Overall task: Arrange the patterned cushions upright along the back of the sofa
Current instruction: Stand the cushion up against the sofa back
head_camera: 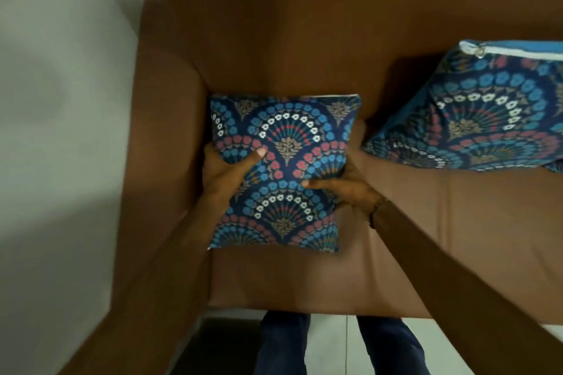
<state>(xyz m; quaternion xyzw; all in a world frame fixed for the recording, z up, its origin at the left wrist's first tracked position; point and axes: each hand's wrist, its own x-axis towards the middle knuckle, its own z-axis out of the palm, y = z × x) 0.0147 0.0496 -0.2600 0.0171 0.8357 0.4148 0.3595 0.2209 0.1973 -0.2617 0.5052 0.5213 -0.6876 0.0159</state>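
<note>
Left hand (227,173) and right hand (347,186) grasp opposite sides of a patterned cushion (283,167) at the brown sofa (304,39) corner, a second cushion (475,113) leaning nearby.

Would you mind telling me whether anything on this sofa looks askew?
The second blue patterned cushion, right of the held cushion, leans tilted against the brown sofa backrest, one corner lower, zip edge up.

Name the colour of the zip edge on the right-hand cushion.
White zip with light blue fabric behind it, seen in the head view.

Both hands (231,173) grip cushion (283,167) on sofa (457,222).
</note>
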